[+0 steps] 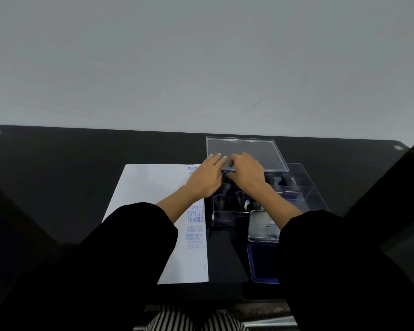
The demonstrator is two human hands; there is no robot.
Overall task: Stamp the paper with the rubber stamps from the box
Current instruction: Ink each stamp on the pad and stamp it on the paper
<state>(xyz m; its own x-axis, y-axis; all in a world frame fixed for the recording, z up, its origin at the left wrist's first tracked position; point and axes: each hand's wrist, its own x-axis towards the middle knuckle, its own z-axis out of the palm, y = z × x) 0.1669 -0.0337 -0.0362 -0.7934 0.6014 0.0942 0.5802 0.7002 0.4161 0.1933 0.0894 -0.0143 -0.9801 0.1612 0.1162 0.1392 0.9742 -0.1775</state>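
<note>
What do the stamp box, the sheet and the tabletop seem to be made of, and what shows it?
Stamp box: probably clear hard plastic, glossy; stamps show through its walls.
Sheet: thin matte white paper, lying flat, bearing blue prints.
Tabletop: dark, smooth, slightly glossy; material unclear.

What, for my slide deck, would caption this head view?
Reaching over the clear stamp box: left hand and right hand, beside paper stamped in blue and an open ink pad.

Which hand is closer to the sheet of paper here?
Left. The left hand lies over the paper's far right corner; the right hand is beside it over the clear stamp box, off the sheet.
</note>
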